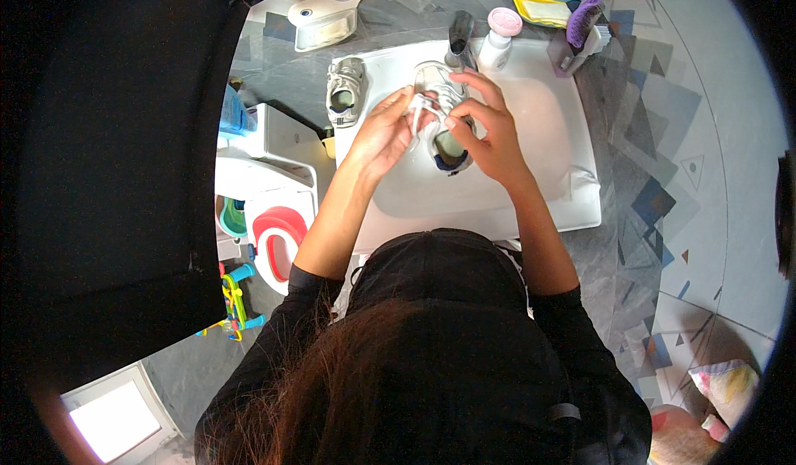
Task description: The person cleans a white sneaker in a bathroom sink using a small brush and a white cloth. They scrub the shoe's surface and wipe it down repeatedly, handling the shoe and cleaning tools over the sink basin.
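Note:
A white sneaker (451, 145) with a dark blue heel collar rests over the white washbasin (398, 197), its toe pointing away from me. My left hand (387, 128) is at the shoe's left side and holds the loose white shoelace (420, 105) near its fingertips. From the right, my right hand (491, 128) reaches over the shoe; thumb and a finger come together at the lacing, while another finger stretches toward the toe. The matching white sneaker (346, 95) sits at the basin's far left corner, apart from both hands.
Behind the basin stand a dark cup (460, 39) and a white pump bottle (495, 45) with a pink top. A clear holder (566, 55) with a purple brush (584, 20) is at the back right. Whale-shaped soap dishes (326, 20) lie farther back. A toilet (264, 257) with a red-and-white seat stands left.

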Demonstrator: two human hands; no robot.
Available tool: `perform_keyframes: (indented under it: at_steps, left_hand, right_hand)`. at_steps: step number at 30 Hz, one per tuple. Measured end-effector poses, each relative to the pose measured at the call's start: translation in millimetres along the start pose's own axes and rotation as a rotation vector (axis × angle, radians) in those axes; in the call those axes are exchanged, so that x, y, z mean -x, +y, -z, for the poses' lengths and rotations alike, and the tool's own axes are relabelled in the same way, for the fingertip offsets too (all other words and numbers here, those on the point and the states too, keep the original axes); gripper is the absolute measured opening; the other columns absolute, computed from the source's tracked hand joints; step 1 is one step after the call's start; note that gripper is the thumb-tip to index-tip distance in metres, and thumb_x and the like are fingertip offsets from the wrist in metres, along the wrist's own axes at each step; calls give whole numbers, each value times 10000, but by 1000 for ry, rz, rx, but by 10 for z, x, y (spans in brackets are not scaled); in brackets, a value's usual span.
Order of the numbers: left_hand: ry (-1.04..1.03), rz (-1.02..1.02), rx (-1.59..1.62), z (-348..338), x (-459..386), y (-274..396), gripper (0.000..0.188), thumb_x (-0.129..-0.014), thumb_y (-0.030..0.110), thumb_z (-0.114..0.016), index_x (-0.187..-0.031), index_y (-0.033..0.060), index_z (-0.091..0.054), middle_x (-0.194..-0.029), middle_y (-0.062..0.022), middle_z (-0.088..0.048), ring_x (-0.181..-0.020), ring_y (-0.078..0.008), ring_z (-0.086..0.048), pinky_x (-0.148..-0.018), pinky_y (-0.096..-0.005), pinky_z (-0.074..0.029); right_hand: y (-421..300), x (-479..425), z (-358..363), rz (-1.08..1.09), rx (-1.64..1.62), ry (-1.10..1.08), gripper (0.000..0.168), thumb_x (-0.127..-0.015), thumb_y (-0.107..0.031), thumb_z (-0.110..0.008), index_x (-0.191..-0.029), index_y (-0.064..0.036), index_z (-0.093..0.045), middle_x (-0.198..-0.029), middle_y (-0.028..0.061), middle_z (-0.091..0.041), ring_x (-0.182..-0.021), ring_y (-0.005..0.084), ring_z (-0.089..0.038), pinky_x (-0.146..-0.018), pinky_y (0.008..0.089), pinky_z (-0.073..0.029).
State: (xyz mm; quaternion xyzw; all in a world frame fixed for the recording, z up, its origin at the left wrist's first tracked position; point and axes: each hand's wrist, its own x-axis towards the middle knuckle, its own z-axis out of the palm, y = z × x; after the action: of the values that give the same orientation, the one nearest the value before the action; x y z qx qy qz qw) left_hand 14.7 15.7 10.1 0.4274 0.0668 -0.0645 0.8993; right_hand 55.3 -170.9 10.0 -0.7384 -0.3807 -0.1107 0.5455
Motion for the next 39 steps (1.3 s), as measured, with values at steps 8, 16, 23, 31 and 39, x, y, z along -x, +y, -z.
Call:
perform_keyframes:
  at_steps: [8,16,23,31,39]
  left_hand:
    - [-31,-19,-26,20,11,53,335,-991,262,-473,-1128,-30,-564,-1087,-103,-611,-935,-155,-584,-887,-293,-475]
    - [-63,65,-50,-3,-23,49,342,-985,233,-480,-1146,-59,-553,-1116,-125,-610,-952,-172,-588,-902,-309,-472]
    - [-125,107,-64,-51,2,116,316,-978,187,-489,-1166,-62,-540,-1154,-159,-611,-1084,-205,-596,-938,-303,-479]
    - [-69,-167,-599,-174,34,5,292,-934,140,-581,-1188,12,-514,-1035,-91,-660,-909,-134,-644,-745,-218,-501]
    - [19,-288,-561,-207,-21,-16,122,-943,154,-568,-949,37,-600,-827,-65,-674,-716,-116,-649,-668,-235,-522]
  right_hand:
    - [171,157,107,-61,70,67,81,-785,-140,-687,-823,-77,-654,-1328,110,-483,-1302,341,-358,-1070,435,-273]
    - [56,-24,-160,14,213,30,108,-799,-157,-664,-845,-63,-636,-1306,112,-491,-1252,327,-418,-1009,410,-352]
    - [249,19,-125,-675,-847,100,126,-905,-127,-543,-903,-25,-617,-966,64,-648,-863,123,-601,-749,243,-453]
    - [201,27,-78,-741,-1019,88,198,-939,-175,-547,-1047,-15,-589,-942,52,-636,-868,124,-606,-783,263,-478]
    - [91,-34,-51,-642,-991,61,211,-950,-134,-511,-1066,25,-588,-948,55,-616,-826,98,-554,-771,228,-438]
